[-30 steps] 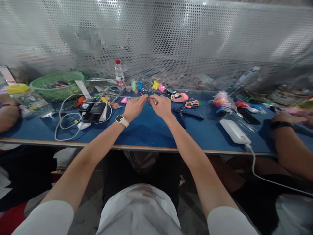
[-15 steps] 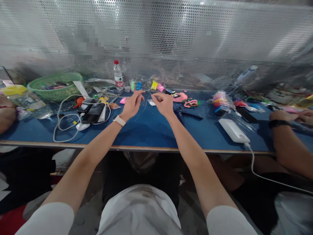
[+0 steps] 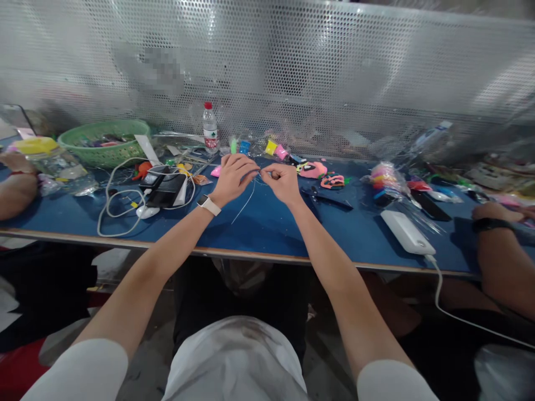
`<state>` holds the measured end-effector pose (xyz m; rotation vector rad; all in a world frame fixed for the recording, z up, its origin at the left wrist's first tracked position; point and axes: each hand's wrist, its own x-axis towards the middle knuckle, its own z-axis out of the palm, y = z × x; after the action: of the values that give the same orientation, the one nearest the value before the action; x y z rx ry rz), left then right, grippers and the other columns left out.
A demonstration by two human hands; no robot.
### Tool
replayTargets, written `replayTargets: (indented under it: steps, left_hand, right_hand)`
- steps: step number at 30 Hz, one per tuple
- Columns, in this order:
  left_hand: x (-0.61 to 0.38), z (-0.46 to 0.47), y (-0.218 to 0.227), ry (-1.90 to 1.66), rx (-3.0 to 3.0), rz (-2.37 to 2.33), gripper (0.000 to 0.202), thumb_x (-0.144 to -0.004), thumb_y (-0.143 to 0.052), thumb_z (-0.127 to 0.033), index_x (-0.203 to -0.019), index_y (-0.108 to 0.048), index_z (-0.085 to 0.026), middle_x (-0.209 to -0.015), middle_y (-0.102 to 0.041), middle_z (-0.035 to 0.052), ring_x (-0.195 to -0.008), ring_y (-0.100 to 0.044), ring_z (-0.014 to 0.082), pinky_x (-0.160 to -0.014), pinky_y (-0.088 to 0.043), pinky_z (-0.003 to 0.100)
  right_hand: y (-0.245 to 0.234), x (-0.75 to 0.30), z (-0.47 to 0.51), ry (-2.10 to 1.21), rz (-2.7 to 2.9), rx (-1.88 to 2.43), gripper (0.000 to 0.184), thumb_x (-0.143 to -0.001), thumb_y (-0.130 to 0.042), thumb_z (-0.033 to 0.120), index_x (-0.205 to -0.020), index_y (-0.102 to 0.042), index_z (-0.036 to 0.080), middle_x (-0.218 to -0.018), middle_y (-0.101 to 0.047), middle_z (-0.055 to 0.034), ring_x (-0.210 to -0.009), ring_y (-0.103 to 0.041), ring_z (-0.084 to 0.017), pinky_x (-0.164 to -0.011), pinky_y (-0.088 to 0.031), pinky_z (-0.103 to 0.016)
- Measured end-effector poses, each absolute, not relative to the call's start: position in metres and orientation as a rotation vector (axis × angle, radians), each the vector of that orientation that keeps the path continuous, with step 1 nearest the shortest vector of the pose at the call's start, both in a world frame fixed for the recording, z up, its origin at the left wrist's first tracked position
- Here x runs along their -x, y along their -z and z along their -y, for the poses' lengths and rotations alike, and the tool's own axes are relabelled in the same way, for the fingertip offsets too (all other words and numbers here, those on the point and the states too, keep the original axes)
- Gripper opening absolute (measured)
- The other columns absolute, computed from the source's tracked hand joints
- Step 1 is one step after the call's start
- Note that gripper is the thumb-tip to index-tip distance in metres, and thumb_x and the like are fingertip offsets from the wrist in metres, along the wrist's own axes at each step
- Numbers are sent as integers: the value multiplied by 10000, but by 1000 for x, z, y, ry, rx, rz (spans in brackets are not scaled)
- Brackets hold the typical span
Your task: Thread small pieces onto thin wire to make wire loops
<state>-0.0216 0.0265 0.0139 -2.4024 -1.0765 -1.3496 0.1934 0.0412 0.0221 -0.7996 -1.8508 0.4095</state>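
Both bare hands meet over the middle of the blue-topped bench, their fingertips almost together. The left hand, palm down, has its fingers close together and bent toward the right; the wrist wears a watch with a pale band. The right hand curls its thumb and forefinger toward each other in a pinching shape. A thin, whitish, wire-like strand slants down from beside the left fingertips over the blue surface; what lies between the fingertips is too small to make out, so I cannot tell whether either hand grips the strand.

Just right of the right wrist lies a dark-blue-handled tool. Behind it rest a flat pink piece with black and white markings and a smaller pink, black and green piece. Beyond the hands are a small yellow packet and a pink packet, side by side. A clear plastic bottle with a red cap stands upright behind the left hand.
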Motion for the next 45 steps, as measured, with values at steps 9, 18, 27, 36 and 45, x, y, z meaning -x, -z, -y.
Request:
replayTargets:
  steps: [9,18,27,36,45]
  left_hand:
    - [13,-28,-9,1394,2309,1113,340,-1173,-482,-386,-1003,-733,-234,-1096,-791,99,-1190,-646,303,-1114,-436,515]
    - [14,-36,-3,1352,2238,885,260,-1181,-526,-335,-1099,-741,-213,-1104,-804,82,-1138,-698,242,-1113,-486,464]
    - [19,-31,-7,1035,2231,820,233,-1148,-554,-170,-1183,-759,-276,-1187,-801,41,-1241,-699,207,-1277,-448,499]
    - [18,-32,-6,1088,2234,830,241,-1165,-516,-189,-1143,-747,-255,-1149,-795,54,-1183,-704,214,-1182,-499,477]
    - [9,-36,-3,1469,2226,921,279,-1178,-539,-409,-1083,-759,-267,-1162,-789,76,-1220,-674,259,-1174,-479,526]
  right_hand:
    - [-18,-183,-32,-329,1856,723,260,-925,-685,395,-750,-757,218,-540,-336,64,-543,-294,-131,-602,-294,-325]
    - [-18,-182,-38,-526,1821,706,268,-873,-753,431,-731,-713,207,-524,-336,78,-518,-276,-107,-564,-233,-302]
    - [-19,-193,-49,-1743,1601,693,417,-899,-796,534,-728,-564,234,-509,-264,113,-434,-194,-80,-428,-203,-235]
    - [-24,-196,-46,-1566,1600,606,524,-829,-923,648,-813,-621,219,-525,-224,138,-454,-127,-64,-425,-141,-223]
    - [-18,-190,-46,-1101,1719,602,608,-884,-790,826,-851,-680,230,-554,-313,97,-487,-201,-95,-488,-135,-277]
